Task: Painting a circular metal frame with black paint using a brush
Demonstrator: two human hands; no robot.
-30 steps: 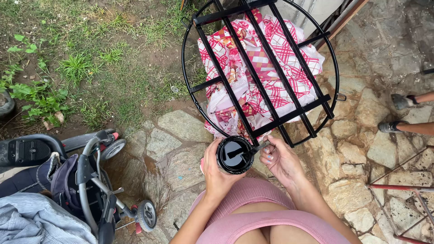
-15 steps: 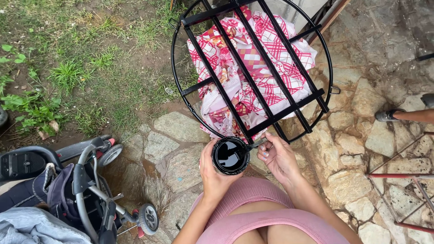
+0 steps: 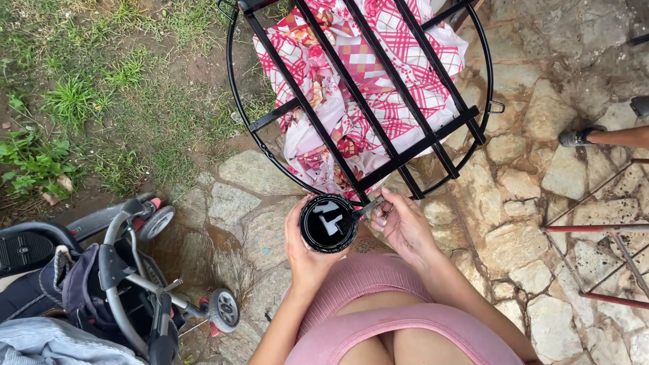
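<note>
My left hand (image 3: 305,255) grips a small round can of black paint (image 3: 328,223), held in front of my body. My right hand (image 3: 403,226) holds a thin paintbrush (image 3: 366,209) whose tip dips into the can's rim. Just beyond the can stands a round black metal frame with crossbars (image 3: 433,138), freshly dark. Under the frame lies a pink and white checked cloth (image 3: 358,88) spread on the ground.
A grey stroller (image 3: 122,284) with small wheels stands at the lower left. Grass (image 3: 88,101) covers the upper left; stone paving (image 3: 527,203) fills the right. Another person's foot (image 3: 581,137) shows at the right edge, with red metal rods (image 3: 595,230) below it.
The view has shifted so the metal frame sits higher and more to the right. My hands keep the can and brush in the same hold, the brush tip still at the can.
</note>
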